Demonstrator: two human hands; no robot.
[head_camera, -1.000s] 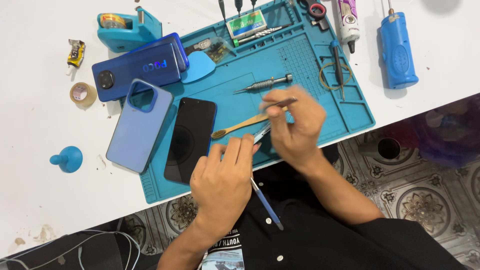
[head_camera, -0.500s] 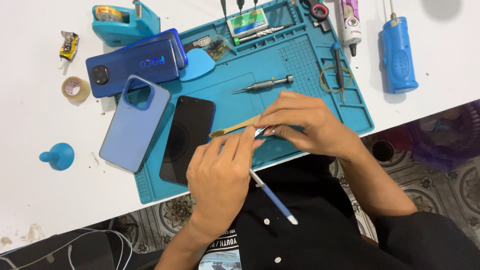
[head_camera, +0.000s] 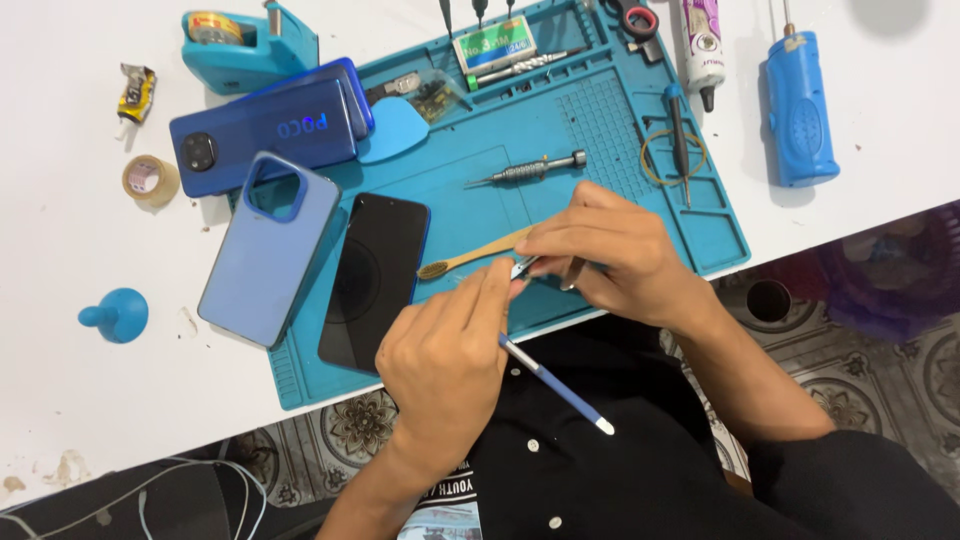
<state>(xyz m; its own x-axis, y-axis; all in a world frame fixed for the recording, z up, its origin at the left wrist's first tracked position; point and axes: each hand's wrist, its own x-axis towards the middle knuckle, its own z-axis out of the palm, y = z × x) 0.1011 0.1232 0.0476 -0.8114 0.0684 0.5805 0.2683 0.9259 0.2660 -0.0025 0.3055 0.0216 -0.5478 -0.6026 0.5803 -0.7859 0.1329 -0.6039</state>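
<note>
Blue and white, the thin pen-shaped tool (head_camera: 555, 384) runs from the left hand (head_camera: 445, 370) back toward the person's black shirt (head_camera: 600, 470), its working tip hidden where both hands meet over the near edge of the blue mat (head_camera: 610, 130) on the white bench (head_camera: 60, 250). The left grip is pressed together, pinching the tool near its front end; the right hand (head_camera: 610, 255) pinches something small and pale at that same spot, too tiny to identify. The tool looks light and stiff, likely smooth, so a hold close to the tip should steady it best. The small part seems delicate and easy to drop. A wooden brush (head_camera: 470, 258) lies just beside the fingers, a black phone (head_camera: 375, 280) to its left, a metal screwdriver (head_camera: 530, 170) farther up.
</note>
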